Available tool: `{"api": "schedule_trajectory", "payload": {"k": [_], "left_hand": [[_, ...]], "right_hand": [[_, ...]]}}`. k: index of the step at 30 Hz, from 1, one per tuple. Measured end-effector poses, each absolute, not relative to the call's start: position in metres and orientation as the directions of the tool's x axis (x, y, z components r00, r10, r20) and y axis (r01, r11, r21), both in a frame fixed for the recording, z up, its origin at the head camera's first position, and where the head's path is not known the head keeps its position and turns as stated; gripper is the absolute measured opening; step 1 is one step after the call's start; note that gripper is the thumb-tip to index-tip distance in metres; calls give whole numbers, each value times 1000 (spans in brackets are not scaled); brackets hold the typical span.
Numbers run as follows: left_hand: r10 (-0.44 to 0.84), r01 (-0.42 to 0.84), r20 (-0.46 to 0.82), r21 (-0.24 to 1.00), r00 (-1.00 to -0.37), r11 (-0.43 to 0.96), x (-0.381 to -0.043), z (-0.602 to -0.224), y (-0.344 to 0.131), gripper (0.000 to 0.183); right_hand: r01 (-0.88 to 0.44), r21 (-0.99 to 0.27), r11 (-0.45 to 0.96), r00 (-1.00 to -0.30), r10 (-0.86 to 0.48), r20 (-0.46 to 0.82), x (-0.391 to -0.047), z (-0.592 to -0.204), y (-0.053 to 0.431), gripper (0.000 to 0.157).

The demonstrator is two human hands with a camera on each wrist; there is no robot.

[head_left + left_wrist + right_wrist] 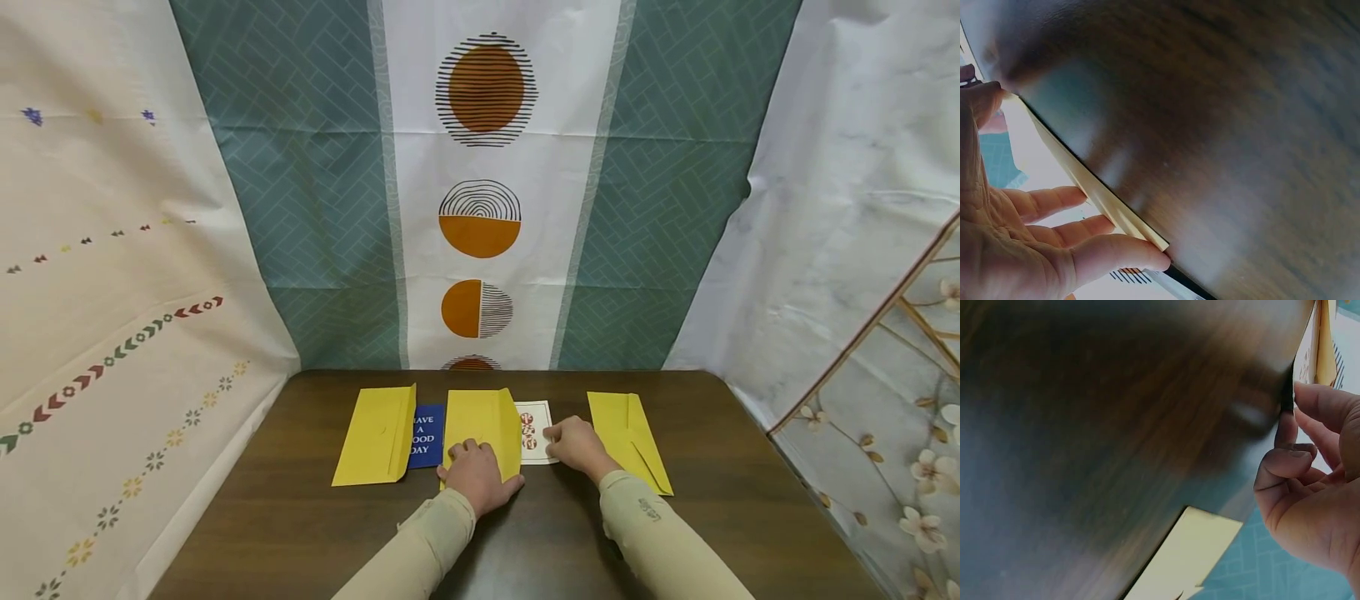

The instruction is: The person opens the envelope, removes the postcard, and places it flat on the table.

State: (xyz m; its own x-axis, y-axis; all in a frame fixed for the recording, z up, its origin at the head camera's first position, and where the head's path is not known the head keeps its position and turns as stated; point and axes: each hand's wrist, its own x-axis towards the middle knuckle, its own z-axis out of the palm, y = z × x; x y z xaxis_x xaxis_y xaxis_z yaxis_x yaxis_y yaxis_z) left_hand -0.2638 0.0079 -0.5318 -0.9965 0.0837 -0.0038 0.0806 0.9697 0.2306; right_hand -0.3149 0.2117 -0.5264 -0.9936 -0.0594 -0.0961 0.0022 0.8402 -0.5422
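Spread across the middle yellow envelope (472, 415), my left hand (474, 477) presses its lower part with the fingertips. Seen from the left wrist, the fingers (1119, 251) rest along the envelope, with the thumb spread apart. My right hand (576, 444) pinches the right edge of a white card (531, 429) with red printed motifs. The card's left side lies against the raised flap of the middle envelope. In the right wrist view, the thumb and a finger meet at the card's edge, and the other fingers are curled in.
At the left lies another yellow envelope (375, 437) with its flap raised. A blue card (427, 437) printed with white words sits between it and the middle envelope. A third yellow envelope (628, 437) lies by the right forearm on the dark wooden table (255, 508).
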Motion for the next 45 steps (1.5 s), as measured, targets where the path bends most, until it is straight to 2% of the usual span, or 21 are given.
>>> {"api": "schedule_trajectory", "payload": {"k": [16,33,45], "left_hand": [[77,76,6,248,-997,966,-260,-529,11,87],[81,77,-6,244,-997,967,-262,-530,10,89],[82,67,-47,260,-996,963,-260,-529,7,98]], "right_hand": [[11,-583,812,-995,-51,-90,-312,-526,210,34],[-29,-514,857,-996,-65,-53,-311,-528,210,34],[-45,-603,796,-996,-82,-34,-312,-527,217,39]]}}
